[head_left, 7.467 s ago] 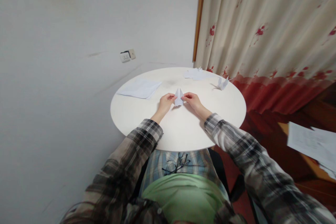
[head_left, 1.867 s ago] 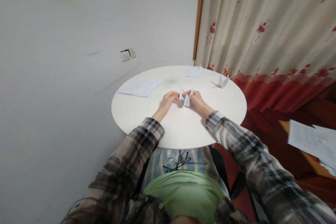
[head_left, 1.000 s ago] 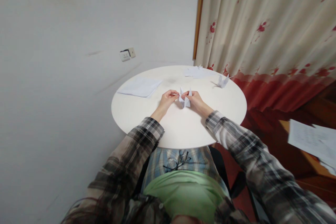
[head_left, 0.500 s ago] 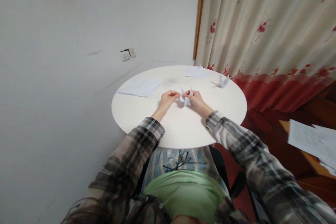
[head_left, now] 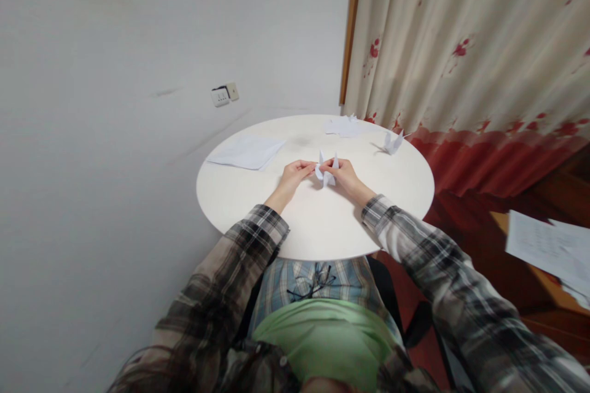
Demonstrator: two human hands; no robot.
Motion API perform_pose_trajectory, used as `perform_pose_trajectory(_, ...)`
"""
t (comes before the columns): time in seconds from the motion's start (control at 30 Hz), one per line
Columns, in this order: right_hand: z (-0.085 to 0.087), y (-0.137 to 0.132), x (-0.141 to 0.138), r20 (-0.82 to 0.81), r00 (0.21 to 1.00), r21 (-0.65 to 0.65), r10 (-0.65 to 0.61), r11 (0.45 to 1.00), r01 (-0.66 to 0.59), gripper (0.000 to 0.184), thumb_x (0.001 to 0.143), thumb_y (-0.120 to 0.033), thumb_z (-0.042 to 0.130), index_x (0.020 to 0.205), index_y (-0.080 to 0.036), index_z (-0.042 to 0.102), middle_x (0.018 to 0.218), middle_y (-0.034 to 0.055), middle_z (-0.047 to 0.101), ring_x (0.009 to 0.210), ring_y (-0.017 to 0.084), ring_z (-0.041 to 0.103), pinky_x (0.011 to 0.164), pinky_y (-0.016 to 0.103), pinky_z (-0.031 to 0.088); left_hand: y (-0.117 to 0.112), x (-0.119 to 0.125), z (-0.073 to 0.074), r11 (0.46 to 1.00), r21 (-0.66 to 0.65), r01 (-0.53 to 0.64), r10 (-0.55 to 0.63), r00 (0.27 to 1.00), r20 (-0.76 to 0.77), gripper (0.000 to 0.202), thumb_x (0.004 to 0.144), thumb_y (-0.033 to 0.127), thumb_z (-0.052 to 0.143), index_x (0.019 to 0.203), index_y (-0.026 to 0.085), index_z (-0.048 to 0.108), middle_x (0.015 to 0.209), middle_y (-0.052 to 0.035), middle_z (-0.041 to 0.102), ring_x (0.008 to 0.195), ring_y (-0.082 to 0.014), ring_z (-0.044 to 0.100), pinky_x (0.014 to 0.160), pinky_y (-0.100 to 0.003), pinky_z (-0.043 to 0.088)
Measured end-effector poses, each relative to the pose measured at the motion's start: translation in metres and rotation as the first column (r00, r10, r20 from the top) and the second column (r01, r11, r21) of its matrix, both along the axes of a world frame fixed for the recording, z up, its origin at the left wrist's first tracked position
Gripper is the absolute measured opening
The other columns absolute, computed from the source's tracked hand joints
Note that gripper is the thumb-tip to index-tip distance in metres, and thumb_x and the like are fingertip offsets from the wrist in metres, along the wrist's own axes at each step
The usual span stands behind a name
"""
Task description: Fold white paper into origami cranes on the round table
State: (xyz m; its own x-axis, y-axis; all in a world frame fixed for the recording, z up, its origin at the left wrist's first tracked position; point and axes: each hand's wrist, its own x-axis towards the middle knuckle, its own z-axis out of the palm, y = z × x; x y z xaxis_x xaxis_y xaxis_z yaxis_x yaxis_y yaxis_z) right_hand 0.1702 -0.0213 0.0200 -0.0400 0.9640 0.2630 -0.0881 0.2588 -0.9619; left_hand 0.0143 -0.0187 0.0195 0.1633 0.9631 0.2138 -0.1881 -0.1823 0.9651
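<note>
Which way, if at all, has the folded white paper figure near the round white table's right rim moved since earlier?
No: against the round white table, the folded white paper figure keeps the same place.

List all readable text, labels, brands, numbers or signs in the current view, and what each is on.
Readable text: none.
Sheets at the right edge: faint lines of marks, too small and blurred to read.
Held folded paper: no text visible.
Paper stack on the left: no text visible.
Wall socket: no legible brand or label.
</note>
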Motion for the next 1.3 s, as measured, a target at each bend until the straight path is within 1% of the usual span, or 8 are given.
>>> perform_pose_trajectory(0.17, -0.004, 0.0052, 0.0007, 0.042, 0.999, 0.032, -0.027, 0.999, 0.025, 0.02, 0.055, -0.03, 0.071, 0.06, -0.014, 0.06, 0.057, -0.0008, 0.058, 0.052, 0.01, 0.048, 0.054, 0.025, 0.036, -0.003, 0.0011, 0.0036, 0.992, 0.094, -0.088, 0.091, 0.995, -0.031, 0.024, 0.059, 0.03, 0.074, 0.075, 0.013, 0.067, 0.076, -0.005, 0.067, 0.071, -0.0137, 0.06, 0.076, -0.03, 0.046)
perform_pose_trajectory(0.37, -0.0011, 0.0011, -0.0006, 0.03, 0.999, 0.051, -0.019, 0.999, 0.018, 0.02, 0.055, -0.03, 0.072, 0.062, -0.014, 0.062, 0.059, -0.0006, 0.059, 0.053, 0.01, 0.049, 0.054, 0.025, 0.037, -0.0032, 0.0033, 0.0053, 0.978, 0.17, -0.124, 0.126, 0.992, 0.003, 0.021, 0.058, 0.026, 0.075, 0.071, 0.013, 0.064, 0.073, -0.0038, 0.066, 0.071, -0.0136, 0.061, 0.077, -0.031, 0.047)
perform_pose_trajectory(0.5, 0.0007, -0.0011, -0.0006, 0.019, 1.0, 0.072, -0.017, 0.997, 0.015, 0.023, 0.056, -0.033, 0.073, 0.064, -0.013, 0.064, 0.06, 0.0005, 0.061, 0.053, 0.01, 0.049, 0.054, 0.025, 0.037, -0.0038, 0.0046, 0.006, 0.982, 0.161, -0.103, 0.106, 0.994, -0.009, 0.025, 0.056, 0.027, 0.076, 0.073, 0.013, 0.064, 0.076, -0.0047, 0.067, 0.073, -0.0148, 0.061, 0.08, -0.033, 0.047)
perform_pose_trajectory(0.63, -0.0002, 0.0012, 0.0011, -0.011, 0.999, 0.093, -0.036, 0.995, 0.037, 0.02, 0.057, -0.031, 0.073, 0.063, -0.014, 0.065, 0.06, 0.0004, 0.061, 0.055, 0.01, 0.05, 0.055, 0.025, 0.038, -0.0034, 0.0037, 0.0043, 0.993, 0.102, -0.059, 0.061, 0.998, -0.014, 0.034, 0.054, 0.029, 0.078, 0.082, 0.014, 0.066, 0.083, -0.0065, 0.068, 0.079, -0.0165, 0.062, 0.082, -0.034, 0.047)
perform_pose_trajectory(0.8, 0.0015, 0.0006, 0.0016, -0.033, 0.999, 0.096, -0.038, 0.995, 0.041, 0.019, 0.057, -0.03, 0.073, 0.062, -0.014, 0.064, 0.059, -0.0005, 0.06, 0.054, 0.01, 0.049, 0.055, 0.025, 0.037, -0.0008, 0.0024, -0.0004, 0.998, 0.048, -0.047, 0.048, 0.999, -0.016, 0.031, 0.057, 0.033, 0.076, 0.079, 0.013, 0.068, 0.08, -0.0064, 0.069, 0.075, -0.015, 0.061, 0.079, -0.032, 0.047)
perform_pose_trajectory(1.0, 0.0025, -0.002, 0.0009, -0.038, 0.999, 0.091, -0.002, 0.996, 0.006, 0.021, 0.058, -0.032, 0.073, 0.069, -0.014, 0.068, 0.064, 0.0019, 0.064, 0.055, 0.01, 0.051, 0.055, 0.025, 0.038, -0.0007, 0.0041, -0.0013, 0.997, 0.072, -0.034, 0.038, 0.998, -0.055, 0.031, 0.057, 0.034, 0.075, 0.077, 0.013, 0.068, 0.077, -0.0059, 0.068, 0.073, -0.0153, 0.06, 0.077, -0.032, 0.047)
perform_pose_trajectory(1.17, 0.0036, -0.0012, 0.0008, -0.001, 0.999, 0.064, -0.036, 0.997, 0.036, 0.024, 0.056, -0.035, 0.075, 0.067, -0.014, 0.069, 0.061, 0.0025, 0.064, 0.053, 0.01, 0.049, 0.052, 0.025, 0.037, -0.0002, 0.0053, -0.0007, 0.994, 0.103, -0.043, 0.05, 0.997, -0.067, 0.027, 0.059, 0.034, 0.073, 0.076, 0.014, 0.067, 0.076, -0.0045, 0.067, 0.072, -0.0146, 0.059, 0.075, -0.03, 0.047)
perform_pose_trajectory(1.3, 0.0034, -0.0007, -0.0001, -0.02, 0.999, 0.061, -0.031, 0.998, 0.032, 0.027, 0.054, -0.037, 0.076, 0.066, -0.013, 0.068, 0.061, 0.0022, 0.063, 0.052, 0.01, 0.049, 0.051, 0.025, 0.038, 0.001, 0.0053, 0.0003, 0.986, 0.148, -0.076, 0.091, 0.991, -0.097, 0.025, 0.061, 0.034, 0.072, 0.075, 0.014, 0.067, 0.076, -0.0043, 0.067, 0.074, -0.0151, 0.059, 0.074, -0.029, 0.046)
